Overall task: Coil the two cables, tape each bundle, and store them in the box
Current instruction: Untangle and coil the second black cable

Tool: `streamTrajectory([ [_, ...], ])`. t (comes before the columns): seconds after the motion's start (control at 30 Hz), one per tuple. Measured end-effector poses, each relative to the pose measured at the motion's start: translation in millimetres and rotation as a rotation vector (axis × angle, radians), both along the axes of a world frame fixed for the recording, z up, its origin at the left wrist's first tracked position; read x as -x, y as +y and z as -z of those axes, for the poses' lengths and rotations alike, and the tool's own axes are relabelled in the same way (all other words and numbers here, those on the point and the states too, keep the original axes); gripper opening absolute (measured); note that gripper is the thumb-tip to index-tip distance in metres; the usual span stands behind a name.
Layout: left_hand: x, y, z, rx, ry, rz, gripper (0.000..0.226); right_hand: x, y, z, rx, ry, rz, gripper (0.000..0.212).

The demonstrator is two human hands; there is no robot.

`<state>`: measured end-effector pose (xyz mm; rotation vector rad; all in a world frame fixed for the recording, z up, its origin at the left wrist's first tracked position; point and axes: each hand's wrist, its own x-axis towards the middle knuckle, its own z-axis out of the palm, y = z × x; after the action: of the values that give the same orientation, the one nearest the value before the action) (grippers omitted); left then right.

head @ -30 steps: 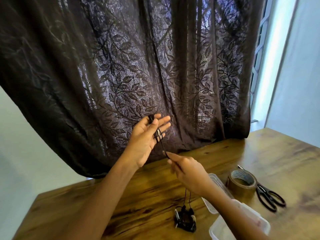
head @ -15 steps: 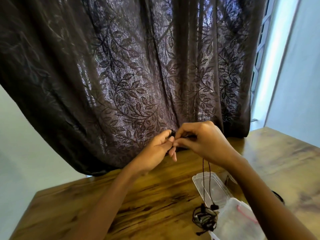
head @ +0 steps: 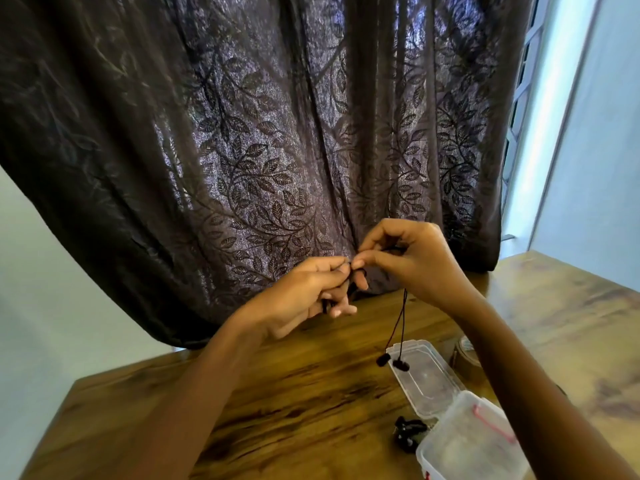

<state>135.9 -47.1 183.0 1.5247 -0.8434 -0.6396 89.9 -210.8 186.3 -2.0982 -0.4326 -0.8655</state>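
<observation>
Over the far part of the wooden table (head: 311, 393), both hands are raised and meet at the fingertips. The clear box (head: 471, 445), its lid (head: 427, 382) and a second cable (head: 408, 433) in a dark clump lie at the near right. The left hand (head: 304, 299) is curled round loops of the cable (head: 403, 317), and the right hand (head: 419, 265), immediately to its right, pinches the strand between thumb and forefinger. The loose tail hangs near-vertical below that pinch, with its earbuds (head: 401, 365) level with the lid's far-left edge, so further wrapping is judged to fall to the right hand.
</observation>
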Motion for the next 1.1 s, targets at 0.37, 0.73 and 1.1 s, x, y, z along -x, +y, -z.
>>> streamTrajectory([
  [0.37,-4,-3,-10,0.459,0.263,-0.046,0.027,-29,11,58,-0.307,0.079,0.100,0.037],
  [0.73,-23,-1,0,0.542,0.079,-0.378,0.026,-6,35,74,0.196,0.245,0.069,0.034],
  [1.1,-24,4,23,0.210,-0.157,-0.347,0.026,13,32,18,0.477,-0.130,0.166,0.015],
])
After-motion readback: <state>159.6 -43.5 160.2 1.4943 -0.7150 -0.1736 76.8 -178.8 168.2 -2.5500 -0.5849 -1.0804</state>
